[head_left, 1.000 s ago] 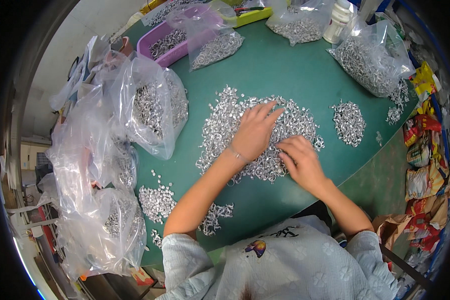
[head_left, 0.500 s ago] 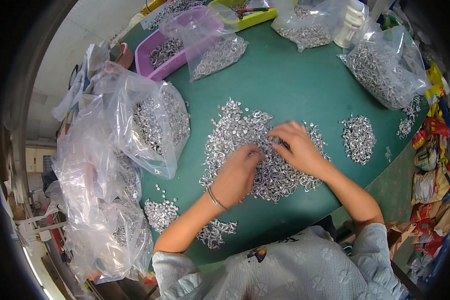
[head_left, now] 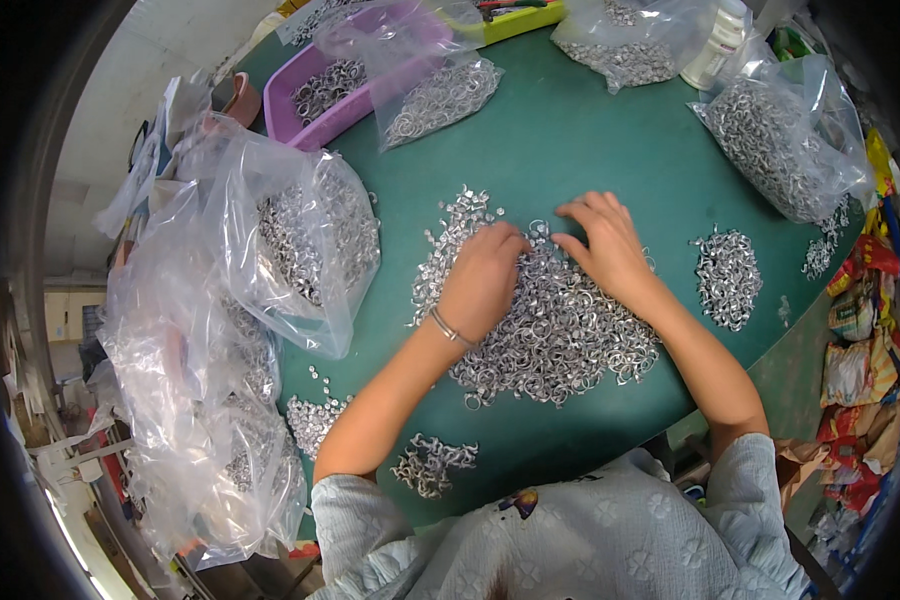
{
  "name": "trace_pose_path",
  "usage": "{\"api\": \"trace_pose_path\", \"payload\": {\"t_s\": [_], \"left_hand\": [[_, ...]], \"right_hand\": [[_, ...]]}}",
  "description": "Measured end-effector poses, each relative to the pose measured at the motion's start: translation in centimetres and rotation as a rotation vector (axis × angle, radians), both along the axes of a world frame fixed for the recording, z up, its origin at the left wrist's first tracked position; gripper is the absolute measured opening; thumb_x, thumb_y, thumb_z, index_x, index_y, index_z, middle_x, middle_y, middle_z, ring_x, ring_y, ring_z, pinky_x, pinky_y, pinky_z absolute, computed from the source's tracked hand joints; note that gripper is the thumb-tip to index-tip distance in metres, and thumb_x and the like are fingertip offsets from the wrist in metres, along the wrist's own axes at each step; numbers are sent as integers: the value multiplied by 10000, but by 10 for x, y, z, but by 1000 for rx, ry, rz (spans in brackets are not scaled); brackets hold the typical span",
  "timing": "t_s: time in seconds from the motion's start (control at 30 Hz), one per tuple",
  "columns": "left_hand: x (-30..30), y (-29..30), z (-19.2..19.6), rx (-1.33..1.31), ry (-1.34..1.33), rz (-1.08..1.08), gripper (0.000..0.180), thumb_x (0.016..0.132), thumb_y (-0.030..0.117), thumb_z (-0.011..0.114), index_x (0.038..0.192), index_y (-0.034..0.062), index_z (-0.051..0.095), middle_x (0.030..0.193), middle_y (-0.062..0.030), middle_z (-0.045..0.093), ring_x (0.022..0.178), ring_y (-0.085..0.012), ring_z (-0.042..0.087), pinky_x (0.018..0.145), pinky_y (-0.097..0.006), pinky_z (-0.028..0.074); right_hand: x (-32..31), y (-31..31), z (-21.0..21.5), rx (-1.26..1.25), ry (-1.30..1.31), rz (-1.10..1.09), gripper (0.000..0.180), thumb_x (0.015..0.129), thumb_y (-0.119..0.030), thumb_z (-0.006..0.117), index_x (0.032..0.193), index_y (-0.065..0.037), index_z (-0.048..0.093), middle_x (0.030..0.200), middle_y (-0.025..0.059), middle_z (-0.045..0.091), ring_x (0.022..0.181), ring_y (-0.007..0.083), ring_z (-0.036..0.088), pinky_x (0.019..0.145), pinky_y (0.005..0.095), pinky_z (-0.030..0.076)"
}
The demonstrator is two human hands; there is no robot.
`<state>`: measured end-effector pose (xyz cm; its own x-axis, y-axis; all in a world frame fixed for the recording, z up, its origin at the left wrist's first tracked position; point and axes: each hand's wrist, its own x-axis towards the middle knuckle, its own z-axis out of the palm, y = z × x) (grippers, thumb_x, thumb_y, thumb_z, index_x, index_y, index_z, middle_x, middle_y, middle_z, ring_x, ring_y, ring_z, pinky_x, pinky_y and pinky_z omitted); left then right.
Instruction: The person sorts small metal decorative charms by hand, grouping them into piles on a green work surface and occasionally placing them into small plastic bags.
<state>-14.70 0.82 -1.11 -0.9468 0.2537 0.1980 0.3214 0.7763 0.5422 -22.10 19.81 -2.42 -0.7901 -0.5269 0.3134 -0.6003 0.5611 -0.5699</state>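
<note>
A large heap of silvery metal rings and small pieces (head_left: pixel 560 330) lies on the green table, under and between my hands. My left hand (head_left: pixel 482 275), with a bracelet at the wrist, is over the heap's left side. Its fingers are curled together, and what they may hold is hidden. My right hand (head_left: pixel 610 245) is at the heap's far right edge, thumb and fingers apart, nothing visible in it. Small round metal pieces (head_left: pixel 460 218) are spread beyond the left hand. A single ring (head_left: pixel 539 228) shows between the two hands.
Small piles of metal parts lie on the right (head_left: pixel 727 278) and near left (head_left: pixel 433 465). Clear bags of parts stand at left (head_left: pixel 315 240) and far right (head_left: pixel 770 140). A purple basket (head_left: pixel 282 110) and a white bottle (head_left: pixel 715 50) sit at the back.
Both hands have moved away from me toward the far side of the heap. The right hand's fingers have spread, and rings the hands covered before now show.
</note>
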Motion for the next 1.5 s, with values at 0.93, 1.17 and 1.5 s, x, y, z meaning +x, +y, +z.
{"api": "trace_pose_path", "payload": {"t_s": [0.93, 1.17, 1.5], "left_hand": [[179, 36, 28, 167, -251, -6, 425, 805, 43, 662, 1211, 36, 538, 1069, -149, 554, 953, -324, 563, 809, -390, 460], [206, 39, 7, -12, -159, 51, 314, 751, 11, 571, 1064, 26, 592, 1055, -121, 530, 1002, -294, 518, 818, -381, 409], [235, 28, 7, -7, -112, 344, 326, 777, -9, 624, 1097, 35, 580, 1037, -116, 540, 989, -308, 526, 941, -476, 374]], "right_hand": [[70, 33, 28, -204, -156, 282, 152, 747, -106, 701, 871, -33, 652, 864, 90, 594, 818, 283, 565, 730, 398, 474], [15, 14, 15, 174, 32, 15, 101, 759, -52, 701, 842, -21, 652, 862, 116, 620, 868, 300, 573, 777, 401, 450], [148, -5, 35, -173, -404, 448, 110, 760, -44, 693, 846, -55, 625, 809, 71, 619, 830, 261, 581, 761, 371, 471]]}}
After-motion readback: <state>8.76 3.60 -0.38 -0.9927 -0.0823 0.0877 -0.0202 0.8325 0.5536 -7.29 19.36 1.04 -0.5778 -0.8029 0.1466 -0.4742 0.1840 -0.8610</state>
